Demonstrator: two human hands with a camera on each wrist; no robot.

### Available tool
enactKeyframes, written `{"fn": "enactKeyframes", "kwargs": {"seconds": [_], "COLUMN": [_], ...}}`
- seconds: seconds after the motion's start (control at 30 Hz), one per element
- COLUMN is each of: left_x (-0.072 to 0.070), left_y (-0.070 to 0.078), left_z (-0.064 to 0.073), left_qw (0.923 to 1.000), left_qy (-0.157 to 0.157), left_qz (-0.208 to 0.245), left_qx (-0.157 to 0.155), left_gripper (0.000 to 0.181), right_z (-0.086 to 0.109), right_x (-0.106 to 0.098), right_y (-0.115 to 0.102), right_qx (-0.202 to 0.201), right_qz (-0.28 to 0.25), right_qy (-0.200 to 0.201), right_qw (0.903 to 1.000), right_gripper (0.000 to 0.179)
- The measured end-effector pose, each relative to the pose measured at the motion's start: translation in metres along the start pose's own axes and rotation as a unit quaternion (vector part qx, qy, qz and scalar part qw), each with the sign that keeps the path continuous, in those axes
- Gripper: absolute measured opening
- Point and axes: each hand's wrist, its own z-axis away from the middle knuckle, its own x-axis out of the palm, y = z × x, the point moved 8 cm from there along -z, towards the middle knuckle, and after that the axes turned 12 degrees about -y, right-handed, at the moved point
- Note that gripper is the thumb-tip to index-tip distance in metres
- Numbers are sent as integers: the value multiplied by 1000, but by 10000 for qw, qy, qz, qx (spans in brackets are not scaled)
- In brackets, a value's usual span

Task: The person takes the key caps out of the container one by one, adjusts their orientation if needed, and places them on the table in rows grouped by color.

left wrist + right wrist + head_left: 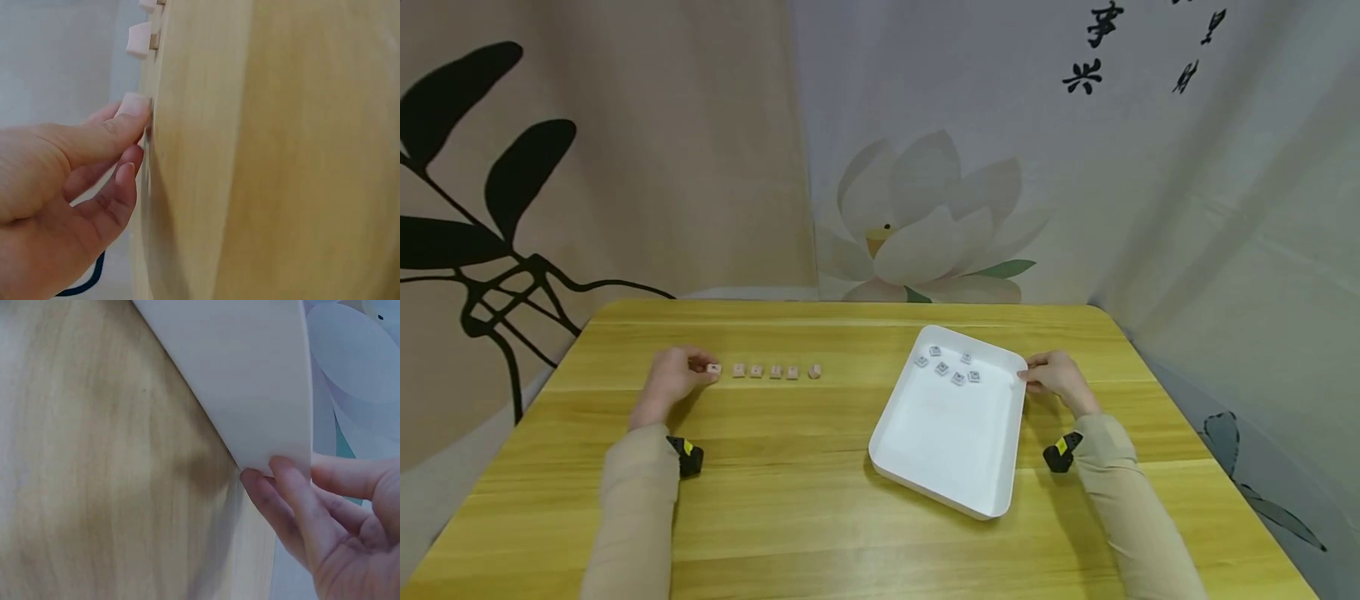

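Observation:
At the left end of a row of pale pink keycaps (pixel 775 372), my left hand (pixel 672 379) pinches one keycap (pixel 714 368) between thumb and fingers. The left wrist view has that pinched keycap (pixel 134 104) right at the tabletop, with another keycap (pixel 139 40) standing beyond it. My right hand (pixel 1054 377) grips the white tray (pixel 947 442) by its far right corner. In the right wrist view, the thumb lies at the rim and the fingers press the tray's outer wall (pixel 250 381). Several grey-white keycaps (pixel 958 378) lie scattered in the tray's far end.
The wooden table (pixel 760 500) spans the view, its far edge meeting a printed curtain (pixel 700 150). A black wrist camera (pixel 686 457) sits on the left sleeve, another wrist camera (pixel 1063 452) on the right one.

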Motion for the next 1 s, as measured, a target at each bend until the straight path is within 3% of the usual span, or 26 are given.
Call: {"fn": "enactKeyframes", "kwargs": {"seconds": [0.33, 0.63, 0.83, 1.0], "left_x": [3, 5, 5, 4], "left_y": [1, 0, 0, 2], "left_z": [-1, -1, -3, -3], "left_qw": [9995, 9982, 9980, 9981], "left_qy": [-273, -497, -572, -589], "left_qz": [148, 277, 199, 107], "left_qx": [-67, -207, -192, -133], "left_gripper": [28, 32, 31, 30], "right_z": [0, -9, -3, -5], "right_x": [-1, -6, -2, -3], "right_y": [1, 8, 3, 4], "right_qx": [92, -81, 122, -2], "right_qz": [28, -289, -243, -257], "right_qy": [-26, -117, -201, -331], "right_qw": [10000, 9995, 9994, 9991], "right_gripper": [53, 58, 56, 54]}}
